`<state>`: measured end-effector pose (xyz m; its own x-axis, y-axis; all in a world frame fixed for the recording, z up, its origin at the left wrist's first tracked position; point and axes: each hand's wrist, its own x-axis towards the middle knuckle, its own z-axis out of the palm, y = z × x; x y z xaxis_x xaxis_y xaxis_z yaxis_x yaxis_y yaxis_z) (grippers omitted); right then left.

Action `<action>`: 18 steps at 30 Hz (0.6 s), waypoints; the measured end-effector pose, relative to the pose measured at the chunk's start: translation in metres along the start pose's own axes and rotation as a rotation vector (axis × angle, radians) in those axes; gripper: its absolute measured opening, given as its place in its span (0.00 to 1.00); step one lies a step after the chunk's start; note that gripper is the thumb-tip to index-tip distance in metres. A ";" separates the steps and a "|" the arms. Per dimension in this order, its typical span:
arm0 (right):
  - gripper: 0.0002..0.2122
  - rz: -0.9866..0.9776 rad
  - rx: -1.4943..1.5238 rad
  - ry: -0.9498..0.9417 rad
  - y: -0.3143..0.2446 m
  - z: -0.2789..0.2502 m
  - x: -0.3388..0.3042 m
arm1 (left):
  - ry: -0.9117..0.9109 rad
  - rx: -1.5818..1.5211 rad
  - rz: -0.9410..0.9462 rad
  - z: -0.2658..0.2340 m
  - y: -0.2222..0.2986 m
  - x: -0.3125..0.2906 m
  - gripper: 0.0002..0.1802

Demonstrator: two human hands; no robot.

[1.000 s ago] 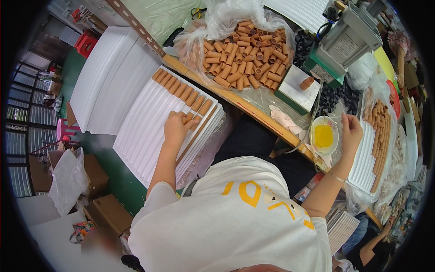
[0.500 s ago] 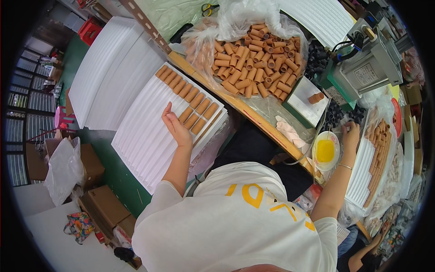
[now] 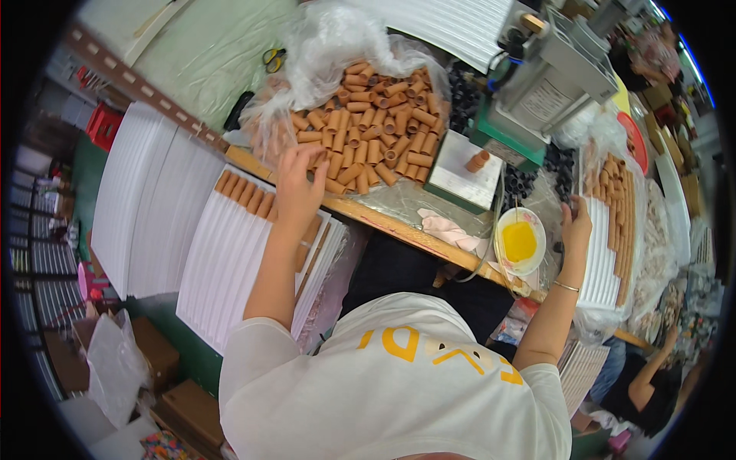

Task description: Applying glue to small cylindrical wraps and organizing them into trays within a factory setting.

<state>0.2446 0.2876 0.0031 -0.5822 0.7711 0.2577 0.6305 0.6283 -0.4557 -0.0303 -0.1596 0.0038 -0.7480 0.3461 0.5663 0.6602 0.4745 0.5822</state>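
My left hand (image 3: 299, 184) is at the near left edge of a heap of short brown tubes (image 3: 376, 130) in a clear plastic bag. Its thumb and fingers close on one brown tube (image 3: 317, 160), partly hidden by them. On the right, my right hand (image 3: 576, 224) is beside a white bowl of yellow liquid (image 3: 520, 241), close to some small black parts (image 3: 562, 165). Its fingers are pinched together, and what they hold is too small to make out. Under my left forearm lies a white ridged tray (image 3: 230, 268) with rows of brown tubes.
A metal block (image 3: 464, 170) carries a brown piece, beside a grey and green machine (image 3: 529, 100). A pink cloth (image 3: 452, 228) lies by the wooden table edge (image 3: 383, 224). Stacked white trays (image 3: 130, 207) stand far left. Another tray (image 3: 602, 261) with tubes is at right.
My left hand has moved from above the ridged tray up to the tube heap, and its fingers have closed. The right hand stays near the bowl and black parts. The whole view has shifted.
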 end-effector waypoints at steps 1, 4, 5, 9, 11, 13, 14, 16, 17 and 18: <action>0.07 0.028 -0.009 0.014 0.000 -0.002 -0.005 | -0.062 0.021 -0.045 0.012 -0.002 0.017 0.10; 0.04 0.081 0.513 -0.027 0.003 -0.016 -0.022 | -0.204 0.246 -0.050 0.038 0.003 0.055 0.15; 0.03 0.025 0.608 -0.038 -0.004 -0.017 -0.030 | -0.240 0.479 -0.031 0.044 0.004 0.063 0.17; 0.03 0.055 0.781 -0.146 -0.026 -0.018 -0.063 | -0.481 0.529 -0.076 0.046 -0.007 0.072 0.22; 0.02 -0.133 0.588 -0.074 -0.040 -0.012 -0.074 | -0.472 0.435 -0.057 0.041 -0.007 0.065 0.20; 0.05 -0.325 0.354 0.045 -0.049 -0.006 -0.080 | -0.425 0.228 -0.143 0.040 0.005 0.057 0.16; 0.05 -0.320 0.353 0.048 -0.052 -0.002 -0.081 | -0.360 0.040 -0.257 0.034 0.011 0.052 0.14; 0.08 -0.452 0.270 0.094 -0.051 0.006 -0.084 | -0.391 -0.156 -0.246 0.041 0.036 0.038 0.13; 0.08 -0.448 0.270 0.096 -0.052 0.005 -0.086 | -0.408 -0.341 -0.246 0.044 0.050 0.030 0.13; 0.07 -0.439 0.250 0.088 -0.053 0.004 -0.090 | -0.486 -0.448 -0.258 0.051 0.063 0.021 0.14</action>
<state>0.2614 0.1843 0.0007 -0.7122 0.4528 0.5364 0.1883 0.8594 -0.4755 -0.0074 -0.0810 0.0227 -0.7605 0.6393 0.1142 0.3440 0.2474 0.9058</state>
